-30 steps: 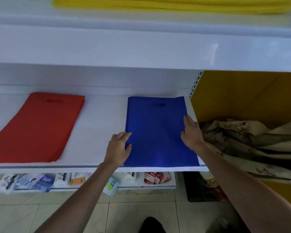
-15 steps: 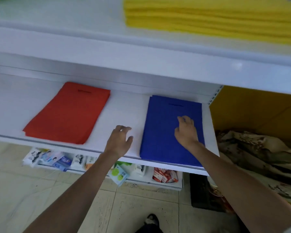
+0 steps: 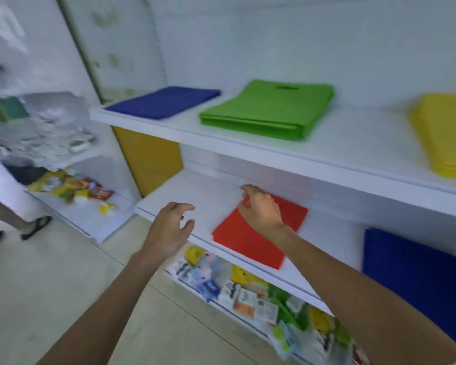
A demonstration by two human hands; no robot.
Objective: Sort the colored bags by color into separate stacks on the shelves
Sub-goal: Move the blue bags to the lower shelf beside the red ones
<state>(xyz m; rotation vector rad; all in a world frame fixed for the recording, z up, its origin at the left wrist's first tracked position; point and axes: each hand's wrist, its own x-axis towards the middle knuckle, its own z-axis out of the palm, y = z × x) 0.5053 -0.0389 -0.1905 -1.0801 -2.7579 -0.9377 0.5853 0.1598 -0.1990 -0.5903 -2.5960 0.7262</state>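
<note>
— A second ago both hands were on the blue bag (image 3: 416, 272), weren't they?

— They were. They've let it go. It lies flat at the right end of the lower shelf (image 3: 195, 193), well apart from either hand.

— So where are the hands?

— They've swung left. The right hand (image 3: 261, 212) hangs over the far end of the red bag (image 3: 248, 243), fingers loosely curled with nothing in them. It's too blurred to say whether it touches the bag.

— And the left hand (image 3: 169, 227)?

— Above the shelf's front edge, just left of the red bag, fingers spread and slightly bent, empty too.

— Has the red bag moved?

— No, same shelf, left of the blue one, with a gap between them.

— What's on the upper shelf (image 3: 274, 151)?

— More shows than before: a blue stack (image 3: 163, 102) at the left, a green stack (image 3: 269, 109) beside it, and the yellow stack (image 3: 445, 133) off to the right. All three stand apart.
</note>
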